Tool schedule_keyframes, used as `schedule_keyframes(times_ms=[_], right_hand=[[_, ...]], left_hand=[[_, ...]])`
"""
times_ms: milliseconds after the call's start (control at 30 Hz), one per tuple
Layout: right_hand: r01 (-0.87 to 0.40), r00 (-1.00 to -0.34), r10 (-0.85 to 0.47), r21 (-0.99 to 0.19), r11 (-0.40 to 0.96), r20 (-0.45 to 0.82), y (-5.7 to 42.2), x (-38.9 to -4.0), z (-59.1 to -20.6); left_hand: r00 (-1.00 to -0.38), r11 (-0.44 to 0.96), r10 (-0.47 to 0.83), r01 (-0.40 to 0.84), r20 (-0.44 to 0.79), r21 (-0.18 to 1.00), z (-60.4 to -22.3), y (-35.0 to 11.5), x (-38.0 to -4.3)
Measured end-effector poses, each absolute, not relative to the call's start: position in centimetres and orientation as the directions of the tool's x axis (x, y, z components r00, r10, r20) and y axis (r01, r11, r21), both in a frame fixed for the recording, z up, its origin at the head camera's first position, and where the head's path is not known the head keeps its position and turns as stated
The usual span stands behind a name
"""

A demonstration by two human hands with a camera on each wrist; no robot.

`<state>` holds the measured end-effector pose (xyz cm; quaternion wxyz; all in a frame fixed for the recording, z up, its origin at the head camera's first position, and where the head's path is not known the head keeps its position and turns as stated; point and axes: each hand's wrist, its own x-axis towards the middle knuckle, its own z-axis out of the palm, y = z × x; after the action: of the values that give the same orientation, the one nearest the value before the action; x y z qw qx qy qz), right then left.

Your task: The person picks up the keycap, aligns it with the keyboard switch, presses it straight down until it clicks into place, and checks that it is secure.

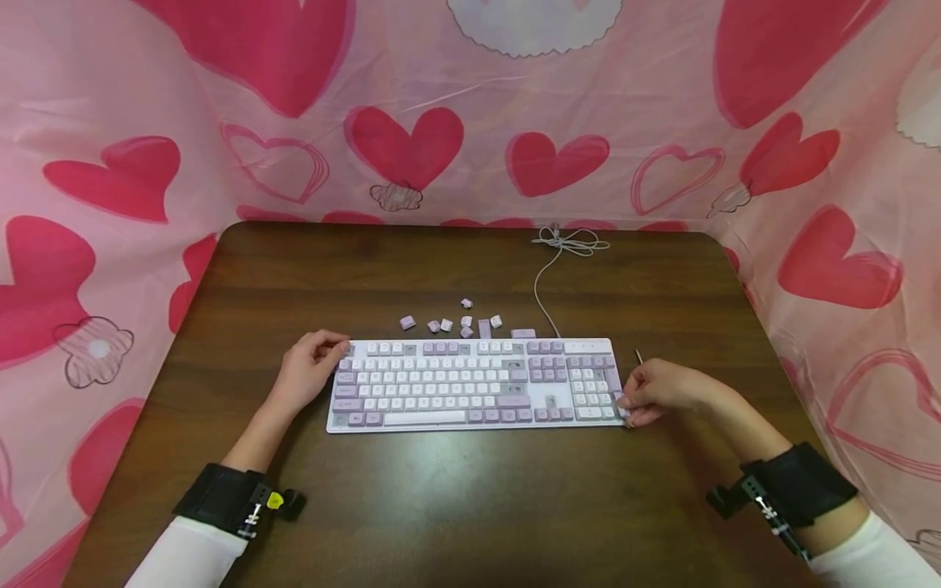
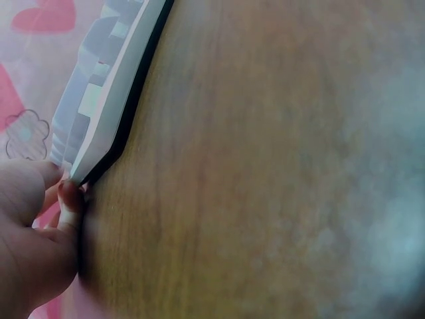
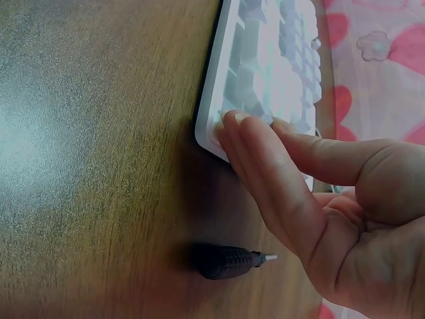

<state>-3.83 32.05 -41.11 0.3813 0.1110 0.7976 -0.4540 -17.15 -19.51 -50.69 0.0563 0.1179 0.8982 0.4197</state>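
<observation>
A white and lilac keyboard [image 1: 441, 390] lies across the table. At its far left corner my left hand [image 1: 312, 365] pinches the casing [image 2: 109, 116] between thumb and fingers. My right hand [image 1: 653, 394] is at the near right corner. In the right wrist view its thumb and fingertips [image 3: 242, 126] close around a lilac keycap at the number pad's corner, which they mostly cover. A black-handled screwdriver [image 3: 229, 260] lies beneath that hand, with its metal tip [image 1: 639, 356] showing past the hand in the head view.
Several loose keycaps [image 1: 446, 325] lie behind the keyboard, among them a long lilac keycap [image 1: 524, 333]. A bundled white cable [image 1: 569, 241] runs from the keyboard to the back of the table [image 1: 470, 514]. Pink heart-print cloth [image 1: 485, 90] hangs around the table.
</observation>
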Motion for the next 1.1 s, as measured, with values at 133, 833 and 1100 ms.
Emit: schedule_keyframes(times_ms=[133,833,1100], right_hand=[[0.513,-0.684,-0.183,-0.644,0.567,-0.706,32.0,-3.9,-41.1],[0.361,-0.767,0.092,-0.309,0.880,-0.635,28.1,-4.2,-40.1],[0.397,-0.741,0.078,-0.341,0.852,-0.667,28.1,-4.4,-40.2]], left_hand=[[-0.965,0.620,0.263,0.166,-0.003,0.767,-50.6,-19.5,-17.2],[-0.962,0.609,0.270,0.193,0.028,0.769,-50.8,-19.5,-17.3],[-0.961,0.615,0.276,0.192,0.020,0.765,-50.8,-19.6,-17.3]])
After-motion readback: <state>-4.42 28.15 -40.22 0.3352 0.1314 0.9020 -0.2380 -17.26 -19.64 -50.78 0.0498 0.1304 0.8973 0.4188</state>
